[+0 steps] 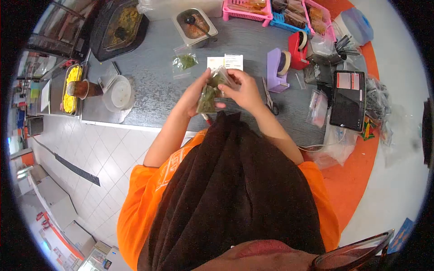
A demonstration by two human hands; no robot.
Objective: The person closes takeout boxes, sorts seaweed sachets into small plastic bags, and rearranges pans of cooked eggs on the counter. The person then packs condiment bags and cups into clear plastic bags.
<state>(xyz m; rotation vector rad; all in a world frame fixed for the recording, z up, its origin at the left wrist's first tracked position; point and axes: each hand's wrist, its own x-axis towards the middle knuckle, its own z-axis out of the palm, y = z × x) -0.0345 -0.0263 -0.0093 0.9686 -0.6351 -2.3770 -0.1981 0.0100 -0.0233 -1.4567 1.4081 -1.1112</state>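
The left hand [195, 93], half-curled, holds 1 clear plastic bag of green filling [207, 101]; the right hand [247, 91], fingers nearly closed, pinches its 1-o'clock end. Adjusting seems underway; next probably needs steady grip.

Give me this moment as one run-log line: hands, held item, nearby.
left hand: holding green-filled clear plastic | right hand: holding same plastic | table: clear bag with green contents, scissors, purple tape dispenser

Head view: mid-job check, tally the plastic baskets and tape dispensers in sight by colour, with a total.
Pink baskets: 2
Blue basket: 1
Purple tape dispenser: 1
Red tape dispenser: 1
Total: 5
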